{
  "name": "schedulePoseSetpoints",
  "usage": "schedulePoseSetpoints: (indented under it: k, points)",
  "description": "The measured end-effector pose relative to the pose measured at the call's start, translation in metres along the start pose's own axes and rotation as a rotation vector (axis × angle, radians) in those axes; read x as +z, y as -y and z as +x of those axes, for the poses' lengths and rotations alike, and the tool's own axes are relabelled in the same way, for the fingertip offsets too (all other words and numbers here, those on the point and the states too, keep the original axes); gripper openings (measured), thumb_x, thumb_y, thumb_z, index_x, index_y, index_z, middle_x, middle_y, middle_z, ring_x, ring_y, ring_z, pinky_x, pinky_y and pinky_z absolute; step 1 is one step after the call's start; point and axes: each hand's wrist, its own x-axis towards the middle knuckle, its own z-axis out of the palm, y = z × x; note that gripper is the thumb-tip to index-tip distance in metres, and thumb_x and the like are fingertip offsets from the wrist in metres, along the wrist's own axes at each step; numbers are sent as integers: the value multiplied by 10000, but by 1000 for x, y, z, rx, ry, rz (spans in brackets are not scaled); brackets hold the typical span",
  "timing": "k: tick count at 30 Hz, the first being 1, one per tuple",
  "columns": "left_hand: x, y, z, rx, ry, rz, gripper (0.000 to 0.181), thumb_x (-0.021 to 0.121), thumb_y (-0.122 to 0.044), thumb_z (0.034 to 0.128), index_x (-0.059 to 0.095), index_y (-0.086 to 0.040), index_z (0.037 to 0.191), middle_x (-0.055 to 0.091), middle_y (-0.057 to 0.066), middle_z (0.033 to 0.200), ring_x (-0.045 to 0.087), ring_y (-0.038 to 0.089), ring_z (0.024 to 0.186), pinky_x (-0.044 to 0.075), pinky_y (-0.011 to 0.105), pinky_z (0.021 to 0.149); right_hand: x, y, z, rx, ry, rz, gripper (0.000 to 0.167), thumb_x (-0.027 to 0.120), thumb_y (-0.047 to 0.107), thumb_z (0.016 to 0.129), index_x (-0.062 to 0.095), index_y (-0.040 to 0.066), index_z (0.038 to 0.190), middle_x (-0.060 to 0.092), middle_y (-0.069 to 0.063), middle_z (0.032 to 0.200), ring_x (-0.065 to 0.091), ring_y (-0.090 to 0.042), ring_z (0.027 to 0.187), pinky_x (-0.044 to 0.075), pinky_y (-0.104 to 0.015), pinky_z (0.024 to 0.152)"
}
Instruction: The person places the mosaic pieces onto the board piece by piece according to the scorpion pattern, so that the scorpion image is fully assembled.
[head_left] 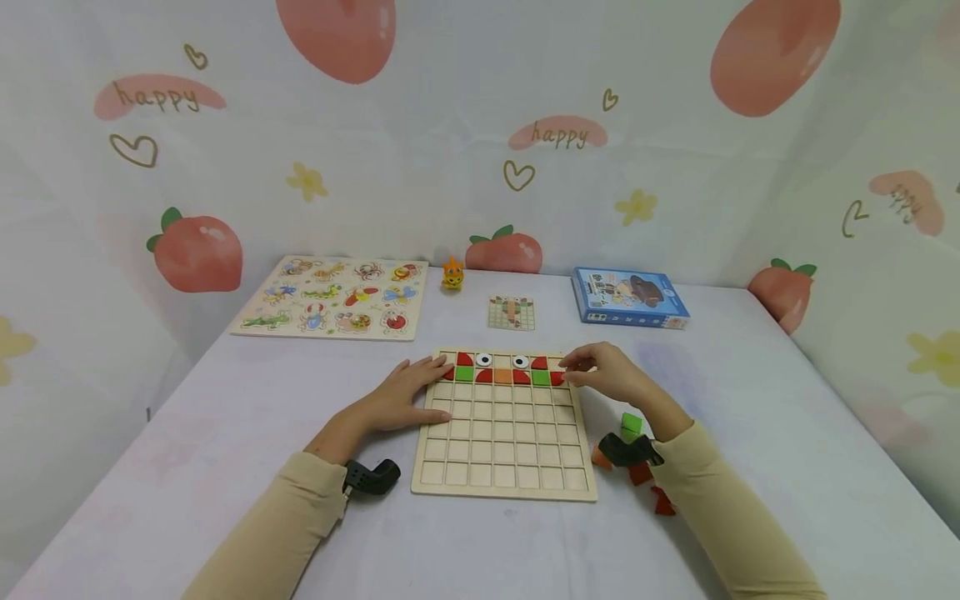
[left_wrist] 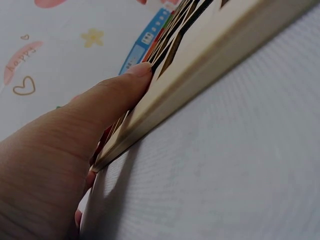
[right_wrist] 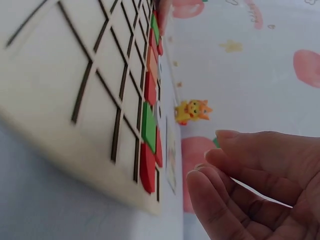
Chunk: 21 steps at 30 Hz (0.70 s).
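Head view: gridded board (head_left: 504, 433) at six o'clock from the picture card (head_left: 512, 313). On the board's ten o'clock edge rests the left hand (head_left: 405, 393), ungripping; at two, the right hand (head_left: 611, 372), loosely bent, hovers released near a red tile (head_left: 557, 378).

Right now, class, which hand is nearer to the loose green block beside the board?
Right. The right hand is beyond the green block, near the far right corner of the board; the left hand rests on its left edge.
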Motion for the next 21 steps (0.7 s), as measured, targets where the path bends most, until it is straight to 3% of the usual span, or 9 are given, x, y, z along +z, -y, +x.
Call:
schedulePoseSetpoints:
  k: [9, 13, 21]
  points:
    - [-1, -1, 0, -7, 2, 6, 825, 631, -539, 814, 306, -157, 1469, 223, 64, 1552, 155, 284, 1445, 51, 534, 1167, -12, -19, -24, 12, 33, 6, 285, 648, 136, 865, 656, -36, 1091, 672, -105, 932, 589, -160, 836, 489, -286, 716]
    - [-1, -1, 1, -6, 3, 7, 825, 634, -533, 814, 304, -157, 1470, 224, 65, 1552, 155, 285, 1445, 51, 534, 1167, -15, -29, -35, 60, 54, 40, 292, 655, 142, 859, 659, -28, 1096, 682, -104, 963, 586, -156, 852, 495, -262, 741]
    - [0, -1, 1, -8, 6, 6, 824, 632, -537, 814, 309, -152, 1467, 222, 63, 1552, 155, 287, 1445, 49, 537, 1165, -18, -46, -51, 126, 37, 67, 343, 704, 214, 827, 671, -16, 1080, 669, -141, 1027, 557, -167, 803, 496, -250, 646]
